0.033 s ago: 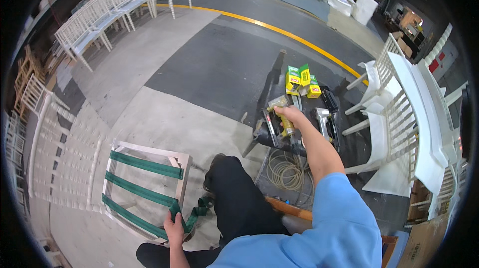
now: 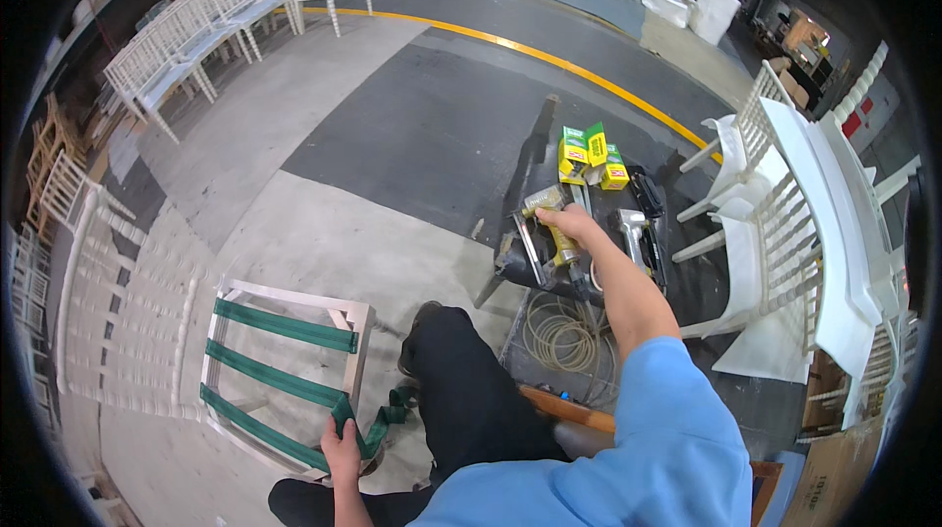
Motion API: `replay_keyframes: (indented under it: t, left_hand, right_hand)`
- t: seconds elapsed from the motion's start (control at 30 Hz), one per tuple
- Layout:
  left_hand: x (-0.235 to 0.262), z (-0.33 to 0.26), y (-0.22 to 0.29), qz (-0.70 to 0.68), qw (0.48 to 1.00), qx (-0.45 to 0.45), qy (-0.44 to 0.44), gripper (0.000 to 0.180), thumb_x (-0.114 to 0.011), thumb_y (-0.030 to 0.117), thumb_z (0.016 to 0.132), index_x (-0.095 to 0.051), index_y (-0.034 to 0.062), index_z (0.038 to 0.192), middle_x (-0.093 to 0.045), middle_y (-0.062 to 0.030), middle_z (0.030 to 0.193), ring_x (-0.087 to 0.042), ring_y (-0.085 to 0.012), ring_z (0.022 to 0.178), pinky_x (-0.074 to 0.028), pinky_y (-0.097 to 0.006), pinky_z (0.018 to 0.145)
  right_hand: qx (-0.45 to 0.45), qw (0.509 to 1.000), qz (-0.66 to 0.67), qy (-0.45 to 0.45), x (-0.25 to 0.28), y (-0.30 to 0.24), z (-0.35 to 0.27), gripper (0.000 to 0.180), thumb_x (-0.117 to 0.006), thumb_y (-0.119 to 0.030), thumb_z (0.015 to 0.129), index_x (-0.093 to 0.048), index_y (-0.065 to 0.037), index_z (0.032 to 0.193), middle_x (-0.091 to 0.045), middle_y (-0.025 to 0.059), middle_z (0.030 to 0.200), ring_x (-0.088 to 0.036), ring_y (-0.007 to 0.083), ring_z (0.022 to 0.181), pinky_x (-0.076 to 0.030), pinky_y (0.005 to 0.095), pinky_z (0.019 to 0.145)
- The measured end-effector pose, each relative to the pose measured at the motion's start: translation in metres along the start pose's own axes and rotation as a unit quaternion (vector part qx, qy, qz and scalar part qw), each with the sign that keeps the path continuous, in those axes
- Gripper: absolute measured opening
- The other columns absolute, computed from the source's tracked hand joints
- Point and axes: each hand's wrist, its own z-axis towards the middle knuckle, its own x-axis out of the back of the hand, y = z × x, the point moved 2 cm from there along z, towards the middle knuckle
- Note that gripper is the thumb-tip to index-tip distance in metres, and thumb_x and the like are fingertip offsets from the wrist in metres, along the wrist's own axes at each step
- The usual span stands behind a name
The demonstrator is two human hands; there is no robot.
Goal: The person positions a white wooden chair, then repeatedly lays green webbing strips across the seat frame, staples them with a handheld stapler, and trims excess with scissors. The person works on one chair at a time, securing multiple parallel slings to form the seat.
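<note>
My left hand (image 2: 342,450) is closed around a folded end of green webbing (image 2: 343,413) at the near right corner of a pale wooden seat frame (image 2: 359,331). Several green straps cross this frame, and a loose length of webbing (image 2: 392,411) trails beside my leg. Out to the right, my right hand (image 2: 569,222) is wrapped around the handle of a yellowish pneumatic staple gun (image 2: 546,199) at the left edge of a dark work stand (image 2: 538,156). A second, silver staple gun (image 2: 636,233) lies to the right of that hand.
Green and yellow boxes (image 2: 586,152) sit on the stand, and a coiled air hose (image 2: 561,339) lies under it. White chairs (image 2: 754,262) with panels crowd the right. A pale chair (image 2: 128,301) stands at left. More chairs (image 2: 216,22) line the back left.
</note>
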Motion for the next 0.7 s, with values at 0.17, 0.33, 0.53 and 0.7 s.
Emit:
replay_keyframes:
  t: [0.17,0.33,0.53,0.7]
  left_hand:
    - [-0.007,0.005,0.006,0.003,0.999,-0.055,0.003,0.029,-0.066,0.011,0.102,-0.067,-0.0075,0.125,-0.073,-0.01,0.104,-0.064,-0.0168,0.093,-0.053,-0.034,0.086]
    - [-0.005,0.009,0.004,0.062,0.998,-0.011,0.027,0.03,-0.067,0.02,0.104,-0.068,-0.006,0.119,-0.071,-0.0074,0.095,-0.062,-0.0154,0.087,-0.053,-0.034,0.081]
    - [0.016,0.007,-0.01,-0.145,0.982,0.108,-0.053,0.035,-0.067,0.03,0.106,-0.07,-0.0038,0.117,-0.076,-0.0098,0.1,-0.068,-0.014,0.089,-0.055,-0.032,0.079]
    - [0.04,0.003,-0.014,-0.441,0.874,0.167,-0.116,0.033,-0.06,0.028,0.11,-0.072,-0.0012,0.12,-0.078,-0.0098,0.105,-0.073,-0.0179,0.094,-0.059,-0.033,0.084]
  right_hand:
    - [0.019,0.966,-0.257,0.034,0.066,0.008,-0.015,0.055,-0.081,-0.049,0.084,-0.079,0.004,0.1,-0.077,0.0279,0.106,-0.075,0.0412,0.104,-0.059,0.0494,0.094]
    - [0.022,0.92,-0.389,0.039,0.08,0.065,-0.068,0.084,-0.089,-0.037,0.07,-0.058,-0.003,0.141,-0.07,0.0291,0.128,-0.067,0.0449,0.123,-0.056,0.0503,0.1]
    - [0.066,0.974,-0.207,0.068,0.068,0.097,-0.081,0.055,-0.07,-0.009,0.077,-0.062,0.002,0.13,-0.072,0.0233,0.107,-0.075,0.0352,0.093,-0.058,0.0437,0.073]
    - [0.103,0.989,-0.097,0.044,0.081,0.101,-0.121,0.042,-0.079,-0.016,0.09,-0.065,0.006,0.123,-0.068,0.0059,0.092,-0.063,0.0131,0.081,-0.05,0.0316,0.068]
